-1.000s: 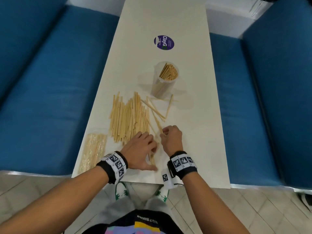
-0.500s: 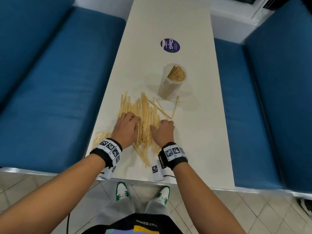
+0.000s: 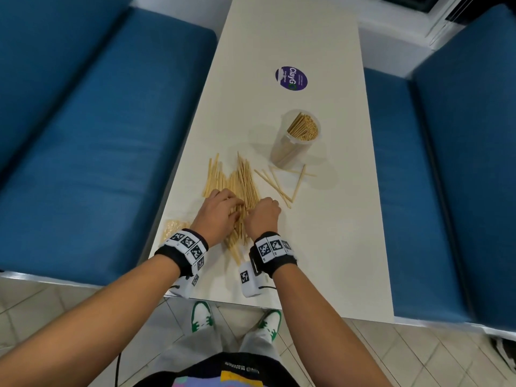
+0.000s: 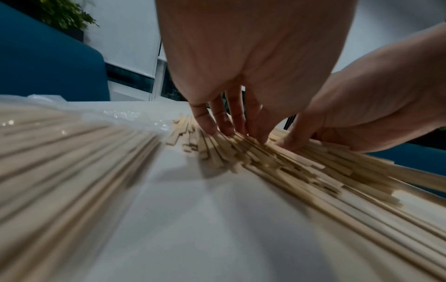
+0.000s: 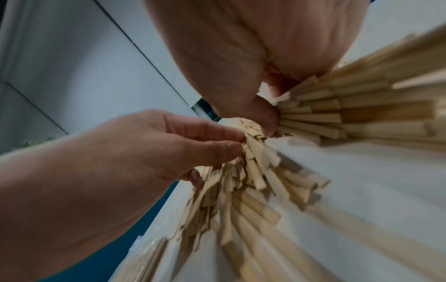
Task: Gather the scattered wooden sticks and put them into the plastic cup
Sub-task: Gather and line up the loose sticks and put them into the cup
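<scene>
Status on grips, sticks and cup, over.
Left grip pinching, right grip holding stick pile. Plastic cup upright, sticks inside. Stray sticks loose beside cup; nothing blocking it.

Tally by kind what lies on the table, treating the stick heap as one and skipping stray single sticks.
Plastic cup: 1
Purple sticker: 1
Clear packet of sticks: 1
Stick heap: 1
Total: 4

Head view looks steeply down; both wrist views sit low, sharing the stick pile [image 4: 289, 162]
</scene>
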Available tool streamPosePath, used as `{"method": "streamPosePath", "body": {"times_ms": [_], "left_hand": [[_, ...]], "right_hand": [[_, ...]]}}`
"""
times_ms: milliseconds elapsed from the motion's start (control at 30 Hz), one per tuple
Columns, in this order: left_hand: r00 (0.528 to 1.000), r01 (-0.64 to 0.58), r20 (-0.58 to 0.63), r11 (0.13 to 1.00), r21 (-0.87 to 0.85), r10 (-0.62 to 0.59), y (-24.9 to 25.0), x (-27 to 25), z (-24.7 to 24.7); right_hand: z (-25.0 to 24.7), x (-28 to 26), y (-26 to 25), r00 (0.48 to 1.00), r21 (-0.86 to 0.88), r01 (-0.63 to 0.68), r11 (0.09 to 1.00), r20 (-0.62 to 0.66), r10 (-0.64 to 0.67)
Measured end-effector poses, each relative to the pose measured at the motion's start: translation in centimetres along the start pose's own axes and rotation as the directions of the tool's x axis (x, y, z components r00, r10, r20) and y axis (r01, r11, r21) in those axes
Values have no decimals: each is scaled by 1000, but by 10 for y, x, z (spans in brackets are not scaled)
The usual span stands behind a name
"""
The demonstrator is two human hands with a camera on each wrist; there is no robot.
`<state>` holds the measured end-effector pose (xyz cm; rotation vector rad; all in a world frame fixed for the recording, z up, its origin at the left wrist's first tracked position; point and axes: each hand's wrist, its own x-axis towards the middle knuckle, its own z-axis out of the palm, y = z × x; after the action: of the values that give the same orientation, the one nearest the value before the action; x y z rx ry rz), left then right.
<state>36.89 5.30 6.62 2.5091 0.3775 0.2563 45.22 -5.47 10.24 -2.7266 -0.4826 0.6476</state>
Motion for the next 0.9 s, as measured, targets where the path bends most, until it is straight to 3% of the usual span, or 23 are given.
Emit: {"method": "streamPosePath", "body": {"times_ms": [267, 433, 533, 600, 667, 733, 800, 900], "left_hand": [[991, 86, -95, 992, -88, -94, 14, 14, 1], [968, 209, -63, 920, -331, -243, 44, 41, 0], [910, 377, 35, 790, -483, -413, 62, 66, -5], [858, 474, 142, 658, -585, -493, 69, 82, -9], [807, 524, 274, 420, -741, -523, 72, 94, -10], [790, 501, 347, 204, -841, -506, 75, 101, -15], [801, 468, 354, 137, -873, -483, 76, 104, -21], [800, 437, 332, 107, -893, -499, 74, 103, -29]], "right_hand": [[-16, 13, 40, 995, 93, -74, 993, 66, 69], [-38, 24, 68, 996, 295, -78, 952, 73, 59], [-52, 29, 75, 996, 317, -1, 949, 85, -27], [-59, 33, 77, 988, 299, 48, 953, 126, -89], [-66, 34, 74, 968, 280, 91, 956, 200, -150], [-70, 36, 69, 940, 284, 145, 948, 260, -222], [-76, 37, 62, 908, 254, 219, 942, 301, -292], [-82, 40, 51, 865, 289, 283, 915, 336, -373]]}}
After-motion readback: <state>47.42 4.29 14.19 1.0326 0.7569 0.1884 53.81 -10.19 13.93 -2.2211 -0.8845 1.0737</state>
